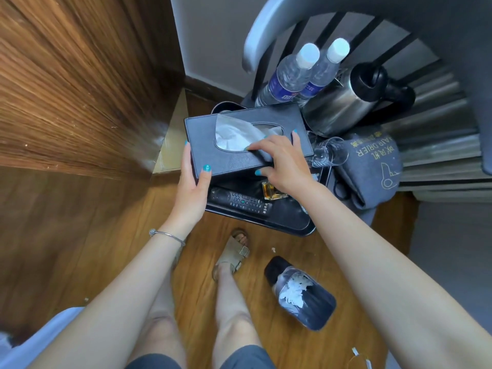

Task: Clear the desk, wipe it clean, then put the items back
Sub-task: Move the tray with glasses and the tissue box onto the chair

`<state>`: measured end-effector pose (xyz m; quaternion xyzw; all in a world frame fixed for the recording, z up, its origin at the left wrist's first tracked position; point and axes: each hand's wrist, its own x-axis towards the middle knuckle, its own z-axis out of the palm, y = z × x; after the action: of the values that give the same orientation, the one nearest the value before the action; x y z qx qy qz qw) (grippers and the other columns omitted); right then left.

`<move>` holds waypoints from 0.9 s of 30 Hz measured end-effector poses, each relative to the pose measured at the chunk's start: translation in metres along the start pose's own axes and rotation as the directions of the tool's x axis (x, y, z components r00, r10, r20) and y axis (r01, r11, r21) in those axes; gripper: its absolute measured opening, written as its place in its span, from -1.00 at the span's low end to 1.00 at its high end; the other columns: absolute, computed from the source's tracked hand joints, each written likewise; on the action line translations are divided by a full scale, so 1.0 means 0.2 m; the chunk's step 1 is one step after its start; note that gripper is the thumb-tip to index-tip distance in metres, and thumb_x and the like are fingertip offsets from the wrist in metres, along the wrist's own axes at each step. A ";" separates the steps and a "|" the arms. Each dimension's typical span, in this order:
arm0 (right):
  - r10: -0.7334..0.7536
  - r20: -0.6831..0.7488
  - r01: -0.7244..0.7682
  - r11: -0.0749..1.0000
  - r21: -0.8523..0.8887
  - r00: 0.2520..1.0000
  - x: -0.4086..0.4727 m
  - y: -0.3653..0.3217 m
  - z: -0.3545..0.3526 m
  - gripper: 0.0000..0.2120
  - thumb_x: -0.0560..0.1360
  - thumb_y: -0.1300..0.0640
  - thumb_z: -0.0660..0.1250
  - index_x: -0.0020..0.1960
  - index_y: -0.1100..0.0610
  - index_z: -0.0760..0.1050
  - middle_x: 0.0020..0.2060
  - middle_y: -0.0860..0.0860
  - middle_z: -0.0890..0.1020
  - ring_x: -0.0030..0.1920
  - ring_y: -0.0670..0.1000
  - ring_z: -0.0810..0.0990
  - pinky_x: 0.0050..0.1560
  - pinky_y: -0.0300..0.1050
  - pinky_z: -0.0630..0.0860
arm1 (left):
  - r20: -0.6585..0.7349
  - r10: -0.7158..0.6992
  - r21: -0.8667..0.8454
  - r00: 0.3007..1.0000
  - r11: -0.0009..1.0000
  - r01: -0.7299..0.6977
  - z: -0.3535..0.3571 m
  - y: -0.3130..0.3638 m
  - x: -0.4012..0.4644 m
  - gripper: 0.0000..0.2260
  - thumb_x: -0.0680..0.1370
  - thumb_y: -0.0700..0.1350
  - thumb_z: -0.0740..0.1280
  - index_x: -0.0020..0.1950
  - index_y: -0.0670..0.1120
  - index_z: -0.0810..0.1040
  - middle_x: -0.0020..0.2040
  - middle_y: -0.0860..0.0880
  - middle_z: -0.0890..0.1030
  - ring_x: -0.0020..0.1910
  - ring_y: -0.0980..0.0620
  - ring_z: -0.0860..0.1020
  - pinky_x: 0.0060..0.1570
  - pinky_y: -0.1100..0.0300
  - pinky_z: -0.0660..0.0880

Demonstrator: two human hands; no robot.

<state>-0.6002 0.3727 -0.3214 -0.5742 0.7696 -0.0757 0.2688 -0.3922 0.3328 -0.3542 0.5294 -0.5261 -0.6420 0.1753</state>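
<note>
A black leather tissue box [290, 121] with white tissue [234, 135] in its oval slot is held above a black tray [282, 222] that sits on a chair. My left hand [193, 187] grips the box's near left corner, thumb on top. My right hand [285, 161] lies over the box's right half and pinches the tissue at the slot. On the tray lie a black remote control [239, 202] and a small amber perfume bottle [271, 193]. The wooden desk [74, 83] fills the left side.
On the chair stand two water bottles [290, 73], a steel kettle [346, 102], a glass [330, 151] and a grey hair-drier bag [372, 166]. A black bin [303, 291] holding crumpled tissue stands on the wood floor by my feet. A cardboard box [170, 139] sits beside the desk.
</note>
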 end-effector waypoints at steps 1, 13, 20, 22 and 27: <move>-0.002 -0.005 0.002 1.000 0.005 1.000 0.00 0.00 0.00 -0.55 0.41 0.18 0.50 0.24 -0.09 0.50 0.14 -0.08 0.51 0.30 -0.02 0.38 0.50 0.10 -0.29 | 0.003 -0.003 0.014 1.000 1.000 0.003 -0.01 -0.01 0.00 -0.44 0.67 -0.03 0.15 0.58 0.11 -0.08 0.45 0.24 0.20 0.38 0.28 0.25 0.07 0.67 0.24; 0.059 -0.070 -0.052 0.993 0.105 0.996 -0.10 0.03 0.03 -0.38 0.42 0.15 0.49 0.43 -0.04 0.37 0.51 -0.02 0.26 0.54 -0.03 0.13 0.52 0.10 -0.18 | -0.036 -0.023 0.058 0.999 0.998 0.025 -0.04 -0.01 0.02 -0.35 0.58 0.00 0.29 0.57 0.13 0.01 0.52 0.12 0.21 0.46 0.21 0.23 0.45 0.00 0.28; 0.194 -0.135 -0.138 0.929 0.343 0.972 -0.37 -0.03 0.10 -0.43 0.47 0.28 0.41 0.42 0.00 0.38 0.52 -0.08 0.24 0.51 -0.04 0.22 0.48 0.00 0.23 | -0.074 -0.126 0.088 0.989 0.987 0.132 -0.03 -0.03 -0.13 -0.42 0.59 -0.05 0.28 0.56 0.03 0.12 0.52 0.05 0.25 0.45 0.14 0.26 0.40 0.09 0.28; 0.163 -0.143 -0.104 0.930 0.351 0.976 -0.48 -0.05 0.14 -0.43 0.47 0.31 0.39 0.43 0.00 0.39 0.51 -0.09 0.25 0.50 -0.09 0.22 0.47 -0.09 0.23 | -0.062 -0.157 0.109 0.986 0.981 0.163 -0.02 -0.03 -0.19 -0.48 0.60 -0.07 0.28 0.53 0.01 0.20 0.48 0.03 0.33 0.38 0.15 0.33 0.30 0.21 0.28; 0.225 -0.003 -0.207 0.900 0.383 0.974 -0.71 -0.17 0.28 -0.45 0.50 0.24 0.36 0.45 -0.01 0.36 0.49 -0.09 0.30 0.49 -0.12 0.23 0.51 0.00 0.19 | -0.004 -0.138 0.228 0.990 0.964 0.135 -0.05 -0.08 -0.35 -0.52 0.59 -0.09 0.30 0.49 -0.01 0.28 0.43 0.08 0.38 0.36 0.19 0.35 0.33 0.17 0.31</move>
<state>-0.5146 0.5026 -0.3085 -0.4205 0.8053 -0.2067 0.3632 -0.3523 0.3882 -0.3328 0.5770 -0.5595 -0.5913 0.0658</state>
